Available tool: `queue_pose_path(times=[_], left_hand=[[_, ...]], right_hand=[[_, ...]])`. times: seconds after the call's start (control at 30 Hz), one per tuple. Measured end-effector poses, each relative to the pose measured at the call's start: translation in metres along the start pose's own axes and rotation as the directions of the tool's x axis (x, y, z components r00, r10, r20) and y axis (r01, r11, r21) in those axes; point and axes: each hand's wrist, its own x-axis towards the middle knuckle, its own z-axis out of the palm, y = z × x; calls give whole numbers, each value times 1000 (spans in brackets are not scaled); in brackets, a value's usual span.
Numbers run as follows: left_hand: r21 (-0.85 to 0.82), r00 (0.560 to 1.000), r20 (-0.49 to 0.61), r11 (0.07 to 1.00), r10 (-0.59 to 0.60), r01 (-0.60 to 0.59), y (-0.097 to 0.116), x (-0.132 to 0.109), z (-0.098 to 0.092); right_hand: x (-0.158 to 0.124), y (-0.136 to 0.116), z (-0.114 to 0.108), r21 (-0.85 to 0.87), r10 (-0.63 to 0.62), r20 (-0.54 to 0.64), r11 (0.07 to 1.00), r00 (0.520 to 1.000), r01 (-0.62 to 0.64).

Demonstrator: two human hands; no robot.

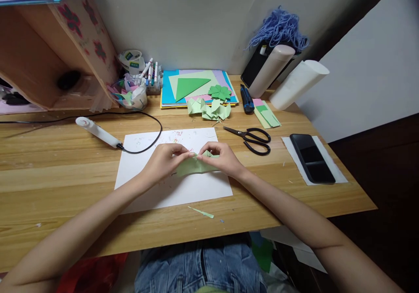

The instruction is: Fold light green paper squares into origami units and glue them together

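Observation:
Both hands pinch one folded piece of light green paper [198, 167] just above a white sheet [147, 197]. My left hand [168, 160] has thumb and fingertips closed on its upper edge, near the middle. Close beside it, my right hand [222, 156] grips the same edge with thumb and curled fingers. Creases and a small raised fold show between the hands. The fingers hide part of the paper. Coloured specks mark the white sheet. Black-handled scissors [253, 140] lie to the right of it, apart from my right hand.
Behind lie folded light green pieces [211, 109], a green paper flower [220, 92] and stacked coloured paper [167, 90]. A utility knife [247, 99] and a phone [312, 158] are on the right. A white corded tool [98, 132] lies left. A paper sliver [202, 212] is near the front edge.

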Motion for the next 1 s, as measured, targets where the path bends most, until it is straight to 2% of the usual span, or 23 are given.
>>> queue_pose_path(times=[0.2,0.4,0.6,0.77,0.87,0.93,1.0], left_hand=[[-98,998,20,993,-59,61,-9,1,8],[-91,996,88,996,14,-6,-7,-4,13],[-106,992,119,994,52,-39,-4,-6,15],[-177,988,148,984,32,-5,-3,-3,14],[-233,998,66,972,-15,30,-6,1,14],[-276,997,-48,960,-62,46,-11,3,14],[-335,980,-159,940,-123,64,-16,4,16]], right_hand=[[0,-4,-4,-41,-40,32,998,999,41],[-5,-13,-4,-149,-164,103,973,981,178],[-8,-11,2,-116,-112,93,986,989,122],[-3,-7,0,-13,11,65,1000,998,-10],[2,-3,-8,67,64,12,996,998,-64],[5,1,-15,145,131,-36,982,991,-124],[7,6,-19,241,225,-19,947,974,-214]])
